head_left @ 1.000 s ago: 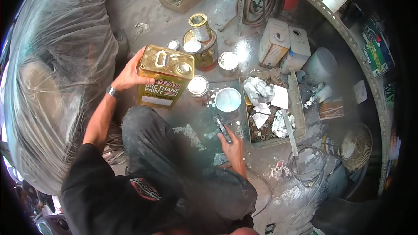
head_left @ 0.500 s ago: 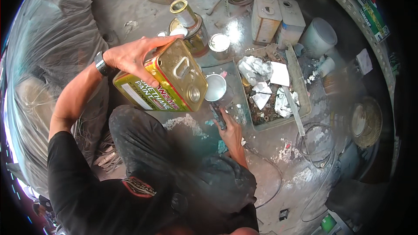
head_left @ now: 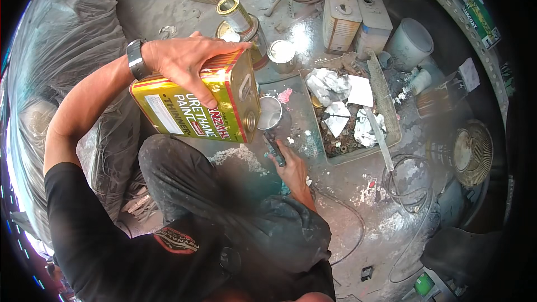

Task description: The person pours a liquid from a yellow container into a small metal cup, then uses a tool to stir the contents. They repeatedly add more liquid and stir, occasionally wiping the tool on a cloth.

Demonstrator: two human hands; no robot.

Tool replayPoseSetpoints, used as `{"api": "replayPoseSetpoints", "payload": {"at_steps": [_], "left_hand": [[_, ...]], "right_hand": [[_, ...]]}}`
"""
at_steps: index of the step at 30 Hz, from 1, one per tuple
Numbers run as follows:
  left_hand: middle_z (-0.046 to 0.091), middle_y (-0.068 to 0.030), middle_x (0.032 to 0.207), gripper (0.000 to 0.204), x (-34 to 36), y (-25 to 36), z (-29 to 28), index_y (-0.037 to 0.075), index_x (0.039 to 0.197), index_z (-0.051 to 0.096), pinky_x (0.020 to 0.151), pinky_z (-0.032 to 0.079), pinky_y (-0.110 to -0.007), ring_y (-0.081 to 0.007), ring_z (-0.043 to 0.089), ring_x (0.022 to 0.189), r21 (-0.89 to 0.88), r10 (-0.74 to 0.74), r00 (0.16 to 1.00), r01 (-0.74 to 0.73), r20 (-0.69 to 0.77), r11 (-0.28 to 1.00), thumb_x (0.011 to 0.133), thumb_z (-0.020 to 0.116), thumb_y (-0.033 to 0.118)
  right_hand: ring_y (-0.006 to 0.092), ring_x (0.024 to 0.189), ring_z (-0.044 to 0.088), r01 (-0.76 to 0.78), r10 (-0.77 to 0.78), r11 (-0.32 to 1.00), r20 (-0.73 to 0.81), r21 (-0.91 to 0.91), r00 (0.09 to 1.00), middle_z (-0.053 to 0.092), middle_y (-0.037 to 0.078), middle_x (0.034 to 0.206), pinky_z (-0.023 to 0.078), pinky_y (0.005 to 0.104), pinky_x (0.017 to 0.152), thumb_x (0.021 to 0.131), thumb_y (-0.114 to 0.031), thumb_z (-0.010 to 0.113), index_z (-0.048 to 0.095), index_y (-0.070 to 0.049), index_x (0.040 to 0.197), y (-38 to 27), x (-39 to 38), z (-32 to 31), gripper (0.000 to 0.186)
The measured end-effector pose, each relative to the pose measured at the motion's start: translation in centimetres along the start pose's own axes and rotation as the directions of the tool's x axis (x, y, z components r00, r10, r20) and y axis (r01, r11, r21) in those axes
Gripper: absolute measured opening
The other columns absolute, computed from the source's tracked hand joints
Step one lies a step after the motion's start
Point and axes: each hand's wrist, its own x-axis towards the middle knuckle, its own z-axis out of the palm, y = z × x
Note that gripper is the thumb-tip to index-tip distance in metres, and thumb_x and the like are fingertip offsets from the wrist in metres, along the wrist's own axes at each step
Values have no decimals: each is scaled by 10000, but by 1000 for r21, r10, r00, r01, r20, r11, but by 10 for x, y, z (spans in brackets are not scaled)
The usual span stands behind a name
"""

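Left hand (head_left: 187, 61) clamped on tilted yellow can (head_left: 196, 103), spout over cup (head_left: 269, 113), right hand (head_left: 291, 165) gripping cup's handle (head_left: 275, 148), tray (head_left: 391, 114) of scraps beside, on floor (head_left: 358, 190)

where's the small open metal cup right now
In the head view the small open metal cup sits on the floor at centre, just under the tilted yellow rectangular tin can held by the left hand, above the right hand.
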Motion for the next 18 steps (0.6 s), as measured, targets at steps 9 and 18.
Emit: {"api": "replayPoseSetpoints", "payload": {"at_steps": [9, 18], "left_hand": [[664, -246, 1322, 1301, 5, 5, -3, -4, 1611, 278, 1038, 505, -445, -384, 674, 1172, 27, -36, 999, 35, 30, 999, 600, 915, 512], [632, -269, 1331, 1313, -13, -7, 14, -16, 1615, 257, 1043, 477, -477, -420, 636, 1191, 12, 78, 993, -77, -87, 997, 598, 930, 468]], "right_hand": [[386, 1036, 723, -70, 66, 995, 53, 75, 996, 729, 199, 1194, 587, 425, 834, 893, -246, 814, 653, -64, 1349, -7, 1, 1, 516], [374, 1077, 724, -138, 128, 981, 81, 135, 988, 720, 206, 1232, 583, 401, 867, 898, -231, 810, 684, -33, 1305, -9, -2, 3, 469]]}}
